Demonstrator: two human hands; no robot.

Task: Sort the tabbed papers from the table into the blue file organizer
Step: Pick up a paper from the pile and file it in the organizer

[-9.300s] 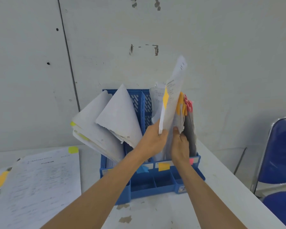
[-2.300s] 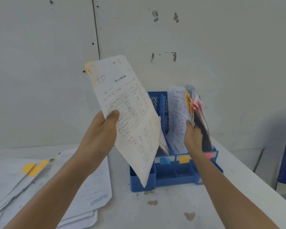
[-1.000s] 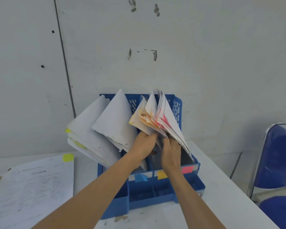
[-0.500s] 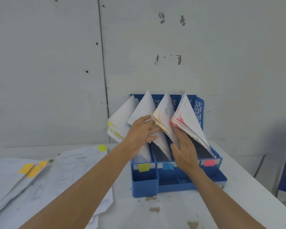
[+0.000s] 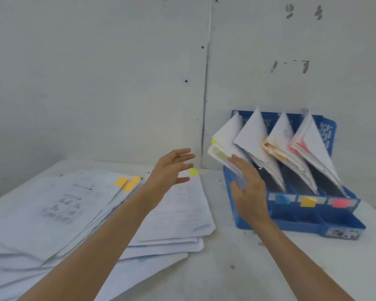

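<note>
**Both my hands free, between the stack and the organizer**

The blue file organizer (image 5: 326, 228) stands on the white table (image 5: 226, 268), close to the grey wall (image 5: 95, 83). Four bundles of sheets lean in its compartments, all tilted to the left. The leftmost bundle (image 5: 225, 137) has yellow-green tabs. The second bundle (image 5: 254, 135) shows only white paper. The third bundle (image 5: 280, 137) has orange tabs and the fourth bundle (image 5: 310, 140) has pink tabs. On the front wall of the organizer I see a blue label (image 5: 281, 199), a yellow label (image 5: 308, 202) and a pink label (image 5: 340, 203).

My right hand (image 5: 250, 192) is in front of the organizer's left end. Its fingers are straight and close together and hold nothing. The fingertips reach up to the lower edge of the leftmost bundle. The picture is blurred there, so I cannot tell if they touch the paper.

My left hand (image 5: 171, 168) hangs in the air to the left of the organizer. Its fingers are spread wide and it holds nothing.

The tabbed papers (image 5: 74, 213) not yet sorted lie in a loose, spread stack on the table, left of the organizer. The top sheet (image 5: 178, 211), nearest to the organizer, has a yellow-green tab (image 5: 193, 172). Sheets further left have orange tabs (image 5: 127, 183).
</note>
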